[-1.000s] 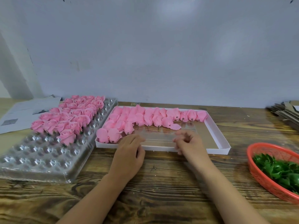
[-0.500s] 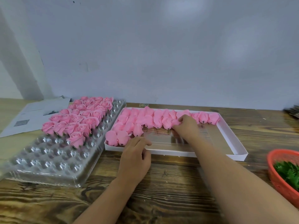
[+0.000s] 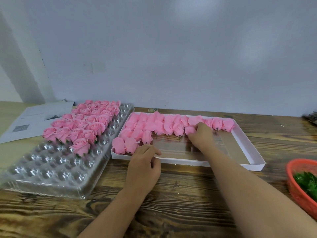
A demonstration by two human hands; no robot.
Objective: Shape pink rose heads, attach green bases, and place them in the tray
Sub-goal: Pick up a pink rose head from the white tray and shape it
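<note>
Head view: right hand in white box, fingers apparently pinching 1 pink bud; left hand loosely curled, holding nothing, at box's near rim.

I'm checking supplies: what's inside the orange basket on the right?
The orange basket holds green bases, heaped together. The frame's edge cuts most of it off, so their number and anything beneath stay unseen.

Pink rose heads, orange basket

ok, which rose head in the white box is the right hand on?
The loose rose head in the front row, just left of the right hand, whose fingers curl onto it. The others in the white box lie untouched.
</note>
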